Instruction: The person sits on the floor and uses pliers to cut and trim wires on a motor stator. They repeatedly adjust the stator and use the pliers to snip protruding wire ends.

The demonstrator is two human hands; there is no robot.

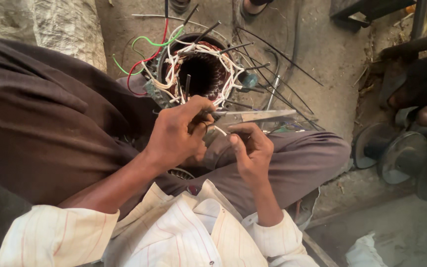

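A pair of scissors (253, 116) is held in the left hand (176, 136), which is closed around the handles. The blades are seen pointing away from this hand toward the right side, almost level, and they pass just above the right hand (250, 151). A thin white sleeve (220, 130) is pinched between the thumb and the fingers of the right hand, which are curled nearly shut. Its short length is seen to run up and to the left, toward the root of the blades, so the sleeve lies between the two hands and is touched by, or almost by, the scissors; which one cannot be told.

Just beyond both hands a stator (198, 74) is placed on the ground, with its open bore facing up. It is nearer to the left hand. White tied windings (223, 59) are seen around its rim, and red and green wires (147, 54) are led out beyond the left hand. Several thin black rods (273, 74) are spread out beyond the right hand, under the blade tips. Both hands are held over the lap (292, 153). Far to the right, metal discs (396, 153) are seen, well apart from the hands.
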